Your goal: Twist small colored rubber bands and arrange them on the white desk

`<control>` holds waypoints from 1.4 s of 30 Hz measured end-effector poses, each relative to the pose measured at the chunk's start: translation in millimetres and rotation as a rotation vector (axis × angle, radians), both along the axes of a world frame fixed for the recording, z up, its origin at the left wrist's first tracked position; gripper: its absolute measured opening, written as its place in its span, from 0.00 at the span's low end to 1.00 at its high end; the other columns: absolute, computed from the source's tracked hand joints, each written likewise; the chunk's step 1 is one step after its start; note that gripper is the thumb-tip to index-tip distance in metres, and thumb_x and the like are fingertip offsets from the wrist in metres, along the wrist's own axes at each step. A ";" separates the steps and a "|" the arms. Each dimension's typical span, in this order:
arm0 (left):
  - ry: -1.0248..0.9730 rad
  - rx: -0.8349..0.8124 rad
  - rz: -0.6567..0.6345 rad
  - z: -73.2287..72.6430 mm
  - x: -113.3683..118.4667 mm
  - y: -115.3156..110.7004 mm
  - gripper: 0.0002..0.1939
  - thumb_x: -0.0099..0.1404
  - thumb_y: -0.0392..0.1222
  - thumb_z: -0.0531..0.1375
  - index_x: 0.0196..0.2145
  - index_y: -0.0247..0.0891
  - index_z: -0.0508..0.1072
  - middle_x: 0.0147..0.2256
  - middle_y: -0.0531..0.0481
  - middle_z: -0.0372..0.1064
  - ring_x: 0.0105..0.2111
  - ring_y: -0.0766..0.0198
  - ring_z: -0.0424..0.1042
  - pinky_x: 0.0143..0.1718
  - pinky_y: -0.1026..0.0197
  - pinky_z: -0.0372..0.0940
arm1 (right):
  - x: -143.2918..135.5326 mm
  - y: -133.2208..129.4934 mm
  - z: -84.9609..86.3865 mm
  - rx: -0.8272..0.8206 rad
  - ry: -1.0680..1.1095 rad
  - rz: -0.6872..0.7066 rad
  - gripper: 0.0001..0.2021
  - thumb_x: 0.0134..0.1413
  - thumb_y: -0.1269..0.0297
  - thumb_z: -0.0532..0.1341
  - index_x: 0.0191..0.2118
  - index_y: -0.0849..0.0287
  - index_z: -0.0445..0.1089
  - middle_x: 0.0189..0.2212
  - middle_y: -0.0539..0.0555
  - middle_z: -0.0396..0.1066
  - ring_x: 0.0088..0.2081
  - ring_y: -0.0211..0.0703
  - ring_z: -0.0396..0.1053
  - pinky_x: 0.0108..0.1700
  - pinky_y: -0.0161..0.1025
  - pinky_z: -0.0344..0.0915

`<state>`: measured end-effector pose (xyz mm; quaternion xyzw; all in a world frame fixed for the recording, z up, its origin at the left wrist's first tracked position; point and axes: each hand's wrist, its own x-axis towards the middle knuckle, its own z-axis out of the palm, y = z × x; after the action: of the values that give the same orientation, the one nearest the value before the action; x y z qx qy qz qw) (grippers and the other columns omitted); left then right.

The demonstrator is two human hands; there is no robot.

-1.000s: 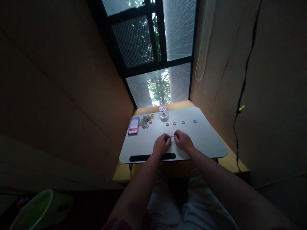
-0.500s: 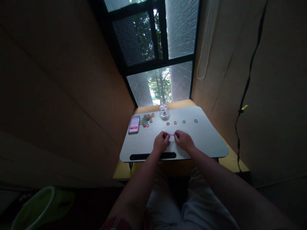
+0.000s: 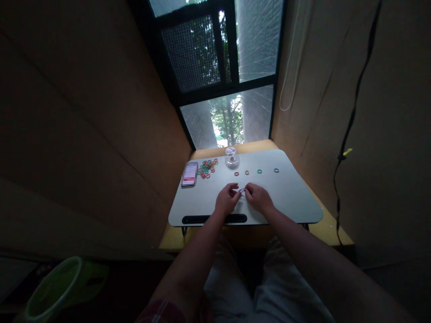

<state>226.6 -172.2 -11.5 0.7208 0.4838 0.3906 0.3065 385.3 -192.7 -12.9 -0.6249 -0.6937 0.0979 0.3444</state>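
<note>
Over the middle of the white lap table, my right hand [image 3: 257,196] pinches one side of a small purple hair tie [image 3: 241,190]. At its other side, the thumb and a fingertip of my left hand [image 3: 228,198] hold it, while the index finger is lifted away. Beyond my hands, a red hair tie [image 3: 236,173], a yellow hair tie [image 3: 247,172], a green hair tie [image 3: 259,171] and a blue-green hair tie [image 3: 276,170] lie in a spaced row. To their left is a loose pile of mixed-colour hair ties [image 3: 207,168].
A clear round container [image 3: 232,160] stands at the back of the white lap table [image 3: 198,202]. A phone [image 3: 189,174] lies at its left edge, and a black ledge strip [image 3: 198,220] runs along the front. Walls close in on both sides; a green basket [image 3: 54,287] is at lower left.
The hair tie was drawn into a thin line between my hands and now shows as a slack loop. My left fingers have spread slightly. The view has shifted a little.
</note>
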 end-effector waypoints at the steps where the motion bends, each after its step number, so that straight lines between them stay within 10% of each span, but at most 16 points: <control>1: 0.005 -0.001 -0.008 0.7 0.4 -0.5 0.19 0.60 0.40 0.61 0.49 0.40 0.68 0.42 0.47 0.73 0.32 0.69 0.72 0.38 0.63 0.67 | 0.1 0.0 -0.1 0.002 -0.003 0.000 0.09 0.57 0.63 0.53 0.31 0.57 0.69 0.26 0.51 0.70 0.28 0.38 0.62 0.31 0.34 0.51; 15: 0.282 0.050 0.030 9.2 1.9 -5.4 0.09 0.61 0.44 0.58 0.38 0.40 0.74 0.31 0.52 0.73 0.29 0.67 0.68 0.32 0.64 0.61 | 2.3 -0.1 2.0 -0.013 0.031 0.040 0.08 0.57 0.63 0.53 0.33 0.56 0.69 0.28 0.51 0.71 0.30 0.39 0.64 0.32 0.34 0.52; 42: 0.033 -0.013 0.116 0.6 -0.1 6.4 0.12 0.61 0.47 0.57 0.34 0.37 0.74 0.28 0.52 0.71 0.28 0.68 0.67 0.32 0.65 0.61 | 2.4 0.6 1.6 -0.025 0.007 0.031 0.08 0.57 0.62 0.54 0.32 0.56 0.69 0.27 0.51 0.71 0.28 0.39 0.63 0.31 0.35 0.50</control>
<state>226.5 -165.8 -10.9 0.6957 0.5324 0.3926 0.2801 387.7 -192.1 -11.3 -0.6179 -0.7011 0.1141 0.3372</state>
